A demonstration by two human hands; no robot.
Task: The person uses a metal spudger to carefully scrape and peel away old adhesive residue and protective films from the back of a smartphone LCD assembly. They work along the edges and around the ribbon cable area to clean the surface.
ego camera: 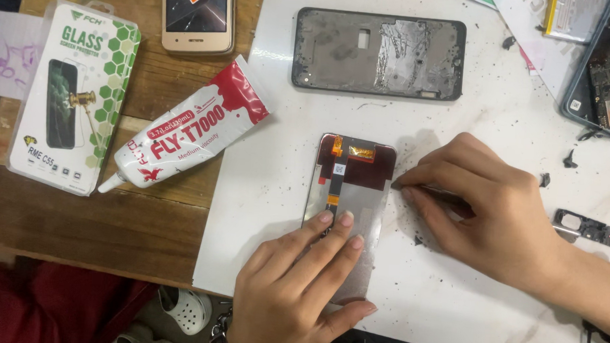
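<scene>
Left hand (300, 281) flat on display panel (352, 194); right hand (482, 207) pinching tool, perhaps, at panel edge.

Left hand (300, 288) flat, fingers extended; right hand (485, 207) curled, fingertips pinched together.

The grey phone display panel (350, 194) lies flat, back side up, its orange flex ribbon apparently folded along the back.

wooden table (145, 219), white marble-look slab (450, 294)
</scene>
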